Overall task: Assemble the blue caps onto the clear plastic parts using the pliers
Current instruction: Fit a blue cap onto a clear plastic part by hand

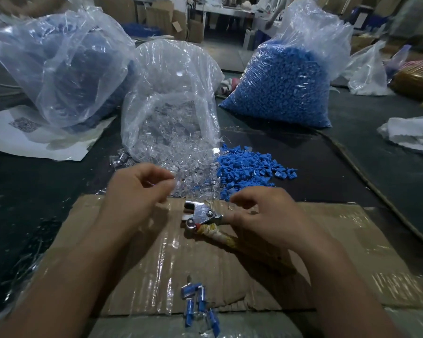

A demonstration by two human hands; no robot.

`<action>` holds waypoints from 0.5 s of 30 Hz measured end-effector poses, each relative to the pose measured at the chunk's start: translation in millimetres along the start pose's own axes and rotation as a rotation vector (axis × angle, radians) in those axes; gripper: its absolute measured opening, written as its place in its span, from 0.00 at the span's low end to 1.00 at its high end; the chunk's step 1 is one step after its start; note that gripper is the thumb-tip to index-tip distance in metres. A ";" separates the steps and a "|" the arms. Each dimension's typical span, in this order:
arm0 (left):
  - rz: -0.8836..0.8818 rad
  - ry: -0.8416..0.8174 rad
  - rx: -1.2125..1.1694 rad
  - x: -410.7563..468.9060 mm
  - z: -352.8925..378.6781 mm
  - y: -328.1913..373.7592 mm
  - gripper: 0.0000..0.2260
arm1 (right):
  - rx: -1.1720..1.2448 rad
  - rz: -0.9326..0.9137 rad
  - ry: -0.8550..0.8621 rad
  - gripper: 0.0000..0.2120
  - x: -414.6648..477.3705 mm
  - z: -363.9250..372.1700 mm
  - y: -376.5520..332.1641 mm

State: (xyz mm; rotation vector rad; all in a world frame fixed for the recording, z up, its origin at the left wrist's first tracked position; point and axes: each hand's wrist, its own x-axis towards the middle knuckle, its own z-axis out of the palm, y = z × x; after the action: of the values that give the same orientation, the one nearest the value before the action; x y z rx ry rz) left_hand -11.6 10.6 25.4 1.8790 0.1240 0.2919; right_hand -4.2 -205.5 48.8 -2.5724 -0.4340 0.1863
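Note:
A loose heap of clear plastic parts (195,172) spills from an open clear bag (171,93). To its right lies a pile of blue caps (244,167). My left hand (137,189) is at the near edge of the clear heap, with thumb and fingertips pinched on what looks like a clear part; it is blurred. The metal pliers (203,215) lie with open jaws pointing left on the cardboard (340,252). Their tape-wrapped handles run under my right hand (261,211), whose fingers curl over them. Several assembled blue-and-clear pieces (198,298) lie near the cardboard's front edge.
A big sealed bag of blue caps (283,89) stands at the back right. A bag with dark blue contents (59,69) sits back left on white paper (22,135). More plastic bags (410,132) lie at the right. A cord (366,181) runs along the right side.

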 end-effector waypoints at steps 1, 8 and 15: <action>0.026 0.110 0.137 3.9 1.9 -6.0 0.06 | 0.011 -0.003 0.048 0.18 0.3 -1.9 0.6; 0.153 -0.004 0.604 18.3 10.6 -28.8 0.08 | 0.084 0.061 0.281 0.06 3.6 -7.8 10.9; 0.172 0.052 0.537 18.2 8.9 -24.6 0.04 | 0.146 0.155 0.450 0.07 6.5 -8.5 22.2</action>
State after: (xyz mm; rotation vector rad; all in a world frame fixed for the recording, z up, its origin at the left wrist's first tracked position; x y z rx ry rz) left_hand 9.7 14.5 2.1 2.4219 0.0806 0.4591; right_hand 9.7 -225.3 44.3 -2.4061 -0.0511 -0.2930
